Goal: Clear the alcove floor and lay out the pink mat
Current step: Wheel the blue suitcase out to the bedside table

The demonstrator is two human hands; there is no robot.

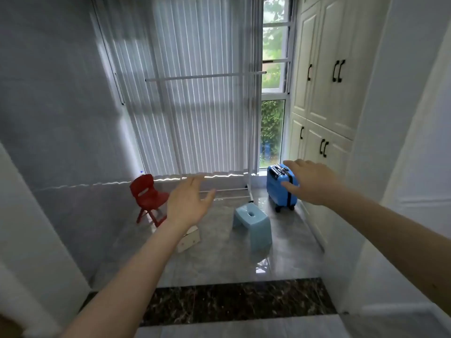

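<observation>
From the head view, both arms reach into the alcove; the left hand (186,203) and right hand (308,181) are spread, each grip released and empty; on the grey floor (219,259) stand a red chair (146,195), a pale blue stool (253,222), a blue suitcase (278,189) by the cupboards, and what may be a small wooden piece (189,240); no pink mat shows.

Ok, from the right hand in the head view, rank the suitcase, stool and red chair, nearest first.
Measured from the right hand:
1. Suitcase: by the cupboards on the right, just beyond the fingers.
2. Stool: mid-floor, lower left of the hand.
3. Red chair: far left, by the grey wall.
</observation>
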